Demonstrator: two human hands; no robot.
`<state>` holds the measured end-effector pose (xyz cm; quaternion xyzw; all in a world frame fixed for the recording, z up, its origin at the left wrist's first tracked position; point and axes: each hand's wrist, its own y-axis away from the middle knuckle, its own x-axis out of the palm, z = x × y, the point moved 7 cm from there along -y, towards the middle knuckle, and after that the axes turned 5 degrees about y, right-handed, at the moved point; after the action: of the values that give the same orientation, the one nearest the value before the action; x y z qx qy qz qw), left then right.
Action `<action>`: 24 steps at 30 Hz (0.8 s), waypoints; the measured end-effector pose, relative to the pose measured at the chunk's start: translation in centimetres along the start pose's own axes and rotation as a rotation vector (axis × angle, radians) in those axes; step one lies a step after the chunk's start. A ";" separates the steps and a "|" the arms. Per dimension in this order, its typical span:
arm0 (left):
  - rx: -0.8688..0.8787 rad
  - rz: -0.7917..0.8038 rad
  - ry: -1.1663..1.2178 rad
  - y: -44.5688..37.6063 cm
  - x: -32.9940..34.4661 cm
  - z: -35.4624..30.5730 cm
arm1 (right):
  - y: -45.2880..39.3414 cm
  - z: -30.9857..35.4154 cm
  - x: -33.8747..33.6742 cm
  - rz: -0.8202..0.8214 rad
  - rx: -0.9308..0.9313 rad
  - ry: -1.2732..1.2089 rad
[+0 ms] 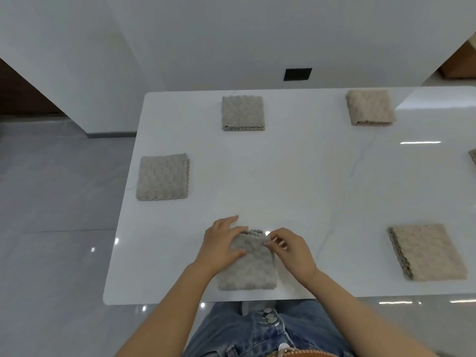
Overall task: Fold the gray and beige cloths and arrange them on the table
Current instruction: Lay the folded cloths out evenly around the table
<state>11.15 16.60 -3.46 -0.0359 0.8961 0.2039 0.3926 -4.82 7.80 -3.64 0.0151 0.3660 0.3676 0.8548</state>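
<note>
White table (296, 176): both hands flattening folded gray cloth (251, 269).

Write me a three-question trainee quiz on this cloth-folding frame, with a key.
1. True or false: both hands rest on the gray cloth at the near table edge.
2. How many other folded cloths lie fully in view? A) two B) four C) six
3. Fill in: the right hand pinches the cloth's far ____ corner.

Key:
1. True; the left hand lies flat on it, and the right pinches it.
2. B: the far gray cloth, left cloth, far beige cloth and near beige cloth. A fifth shows only a sliver at the right edge.
3. right
</note>
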 end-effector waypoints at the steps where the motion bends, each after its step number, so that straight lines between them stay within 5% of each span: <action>1: -0.002 0.033 -0.010 -0.3 0.3 0.1 | -0.1 0.0 -0.1 0.000 0.000 0.012; 8: -0.022 -0.061 -0.022 -0.3 -0.1 1.5 | -1.4 -0.2 0.2 0.049 0.022 0.003; 24: -0.135 0.059 -0.094 -3.0 0.9 2.8 | -3.3 -3.2 1.6 0.066 0.353 -0.147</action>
<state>13.14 15.09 -6.86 -0.0262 0.8615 0.2768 0.4249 -4.08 5.65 -7.98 0.2037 0.3607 0.3236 0.8507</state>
